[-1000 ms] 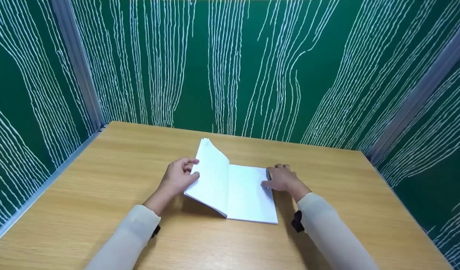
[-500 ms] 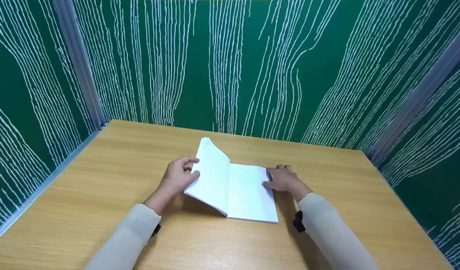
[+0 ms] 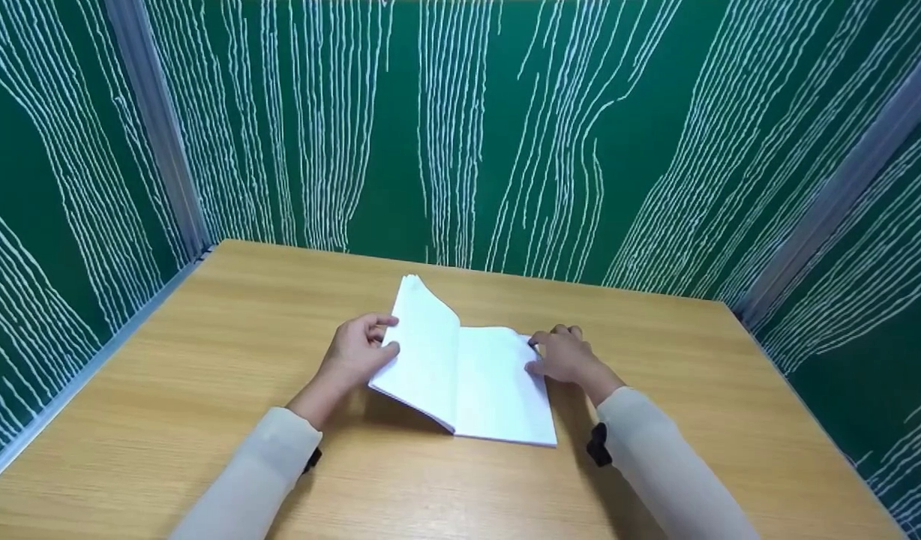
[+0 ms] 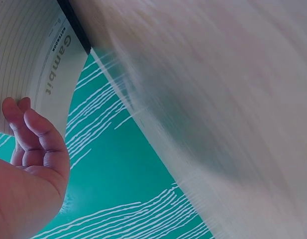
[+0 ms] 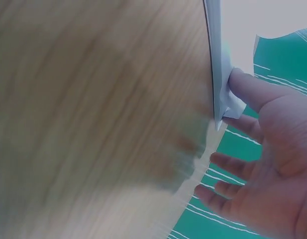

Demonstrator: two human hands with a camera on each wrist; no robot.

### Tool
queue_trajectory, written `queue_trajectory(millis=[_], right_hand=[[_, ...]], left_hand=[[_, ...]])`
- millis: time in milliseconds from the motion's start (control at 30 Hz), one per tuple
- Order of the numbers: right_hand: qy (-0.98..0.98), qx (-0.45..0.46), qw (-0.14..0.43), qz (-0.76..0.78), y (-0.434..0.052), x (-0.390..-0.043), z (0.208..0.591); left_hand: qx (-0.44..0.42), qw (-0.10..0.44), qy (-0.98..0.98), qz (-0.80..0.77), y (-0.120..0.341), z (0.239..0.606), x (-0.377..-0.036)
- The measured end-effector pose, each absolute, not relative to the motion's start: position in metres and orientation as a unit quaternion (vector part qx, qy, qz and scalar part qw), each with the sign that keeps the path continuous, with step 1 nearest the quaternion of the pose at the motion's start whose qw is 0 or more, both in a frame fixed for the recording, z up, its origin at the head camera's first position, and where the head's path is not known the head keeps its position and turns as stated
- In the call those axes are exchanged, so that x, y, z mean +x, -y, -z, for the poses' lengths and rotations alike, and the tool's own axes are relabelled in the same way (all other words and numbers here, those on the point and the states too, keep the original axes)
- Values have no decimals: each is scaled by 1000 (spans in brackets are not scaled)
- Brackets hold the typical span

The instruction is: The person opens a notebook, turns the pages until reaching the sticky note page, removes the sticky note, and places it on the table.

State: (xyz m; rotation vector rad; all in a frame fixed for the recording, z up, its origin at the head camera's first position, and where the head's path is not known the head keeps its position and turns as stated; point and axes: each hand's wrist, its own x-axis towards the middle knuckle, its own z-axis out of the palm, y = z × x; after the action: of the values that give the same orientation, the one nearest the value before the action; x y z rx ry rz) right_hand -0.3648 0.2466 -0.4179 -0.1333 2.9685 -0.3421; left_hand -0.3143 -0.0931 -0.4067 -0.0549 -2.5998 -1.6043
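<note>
Fingers (image 4: 46, 132) on one open notebook (image 3: 498, 390): one left hand (image 3: 358, 350) curled round its edge, one right hand (image 3: 568, 357) pinched on paper (image 5: 237, 106).

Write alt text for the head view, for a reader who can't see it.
An open notebook with white pages sits on a wooden table; the left hand holds its left half tilted up while the right hand grips its right edge. Behind stand green walls streaked with wavy white lines.
</note>
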Motion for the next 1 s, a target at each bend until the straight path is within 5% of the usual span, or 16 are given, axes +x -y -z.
queue_trajectory(millis=[433,1000], right_hand=[[-986,-70,10,153,-242,-366,422],[-961,-59,27,270,-245,-368,414]], left_hand=[[-39,60,850,522,94,407,-315],[-40,57,849,525,95,407,-315]])
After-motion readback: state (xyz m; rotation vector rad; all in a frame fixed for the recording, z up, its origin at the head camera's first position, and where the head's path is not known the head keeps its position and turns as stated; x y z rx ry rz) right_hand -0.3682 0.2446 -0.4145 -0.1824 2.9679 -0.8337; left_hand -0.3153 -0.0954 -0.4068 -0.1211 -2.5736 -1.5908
